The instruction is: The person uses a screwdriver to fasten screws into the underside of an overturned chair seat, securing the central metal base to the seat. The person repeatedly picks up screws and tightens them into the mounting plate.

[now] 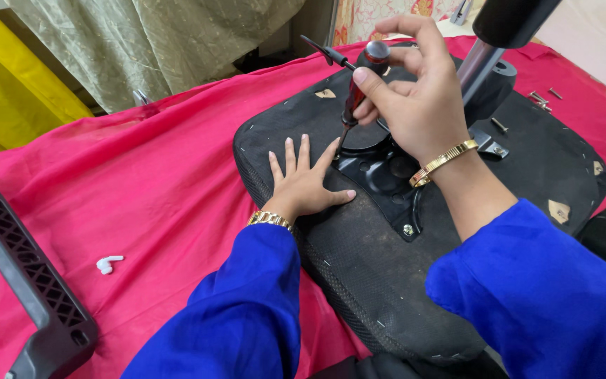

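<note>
An upturned black chair seat (pixel 359 245) lies on a red cloth (pixel 149 189). A black metal mounting plate (pixel 387 179) is fixed to its underside, with a grey gas cylinder (pixel 477 67) rising from it. My right hand (pixel 415 91) grips a screwdriver (pixel 358 88) with a dark red and black handle, held upright with its tip down at the plate's left edge. My left hand (pixel 303 182) lies flat on the seat beside the plate, fingers spread, holding nothing. Both wrists wear gold bracelets and blue sleeves.
A black plastic armrest (pixel 29 281) lies at the left edge of the cloth. Near it rests a small white plastic piece (pixel 109 264). Loose screws (pixel 540 100) lie at the far right. A black lever (pixel 324 50) sticks out behind the seat. Olive and yellow fabric hangs behind.
</note>
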